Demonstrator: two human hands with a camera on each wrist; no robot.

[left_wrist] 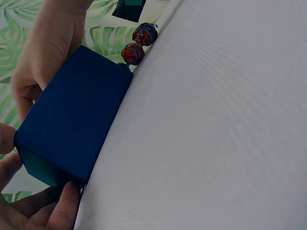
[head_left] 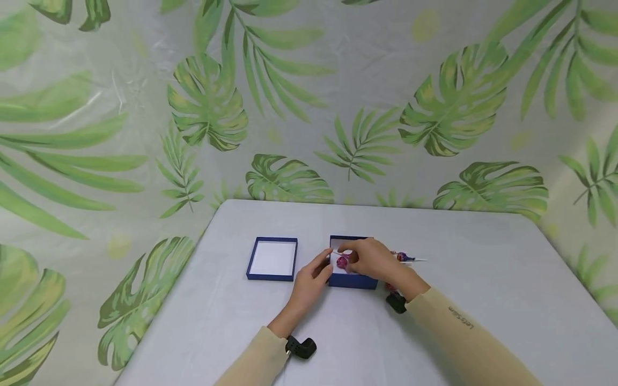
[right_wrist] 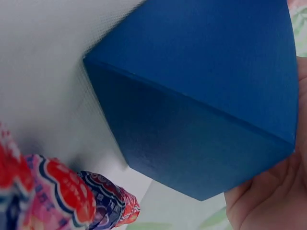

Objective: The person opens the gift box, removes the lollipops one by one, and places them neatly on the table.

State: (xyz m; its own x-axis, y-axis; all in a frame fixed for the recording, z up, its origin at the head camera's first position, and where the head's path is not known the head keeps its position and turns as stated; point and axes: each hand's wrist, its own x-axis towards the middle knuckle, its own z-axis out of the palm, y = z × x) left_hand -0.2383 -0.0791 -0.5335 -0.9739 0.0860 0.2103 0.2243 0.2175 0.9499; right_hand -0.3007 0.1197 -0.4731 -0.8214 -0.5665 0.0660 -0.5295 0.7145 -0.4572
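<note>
A blue open box (head_left: 353,281) with a white inside stands on the table. Its left side is touched by my left hand (head_left: 309,283), the thumb by the front corner and the fingers extended toward the rim. My right hand (head_left: 374,261) reaches in over the right wall and pinches a pink-wrapped lollipop, mostly hidden by the fingers; its white stick points left. Just beside those fingertips, another pink lollipop (head_left: 342,262) lies in the box. In the right wrist view, the box's blue walls (right_wrist: 192,134) hide the right fingertips.
Left of the box lies a blue-rimmed lid (head_left: 272,277), white inside up. Several wrapped lollipops (head_left: 402,257) lie right of the box, partly behind the right wrist; some show in the right wrist view (right_wrist: 62,191). A leaf-patterned sheet (head_left: 289,177) hangs behind the white table (head_left: 483,268).
</note>
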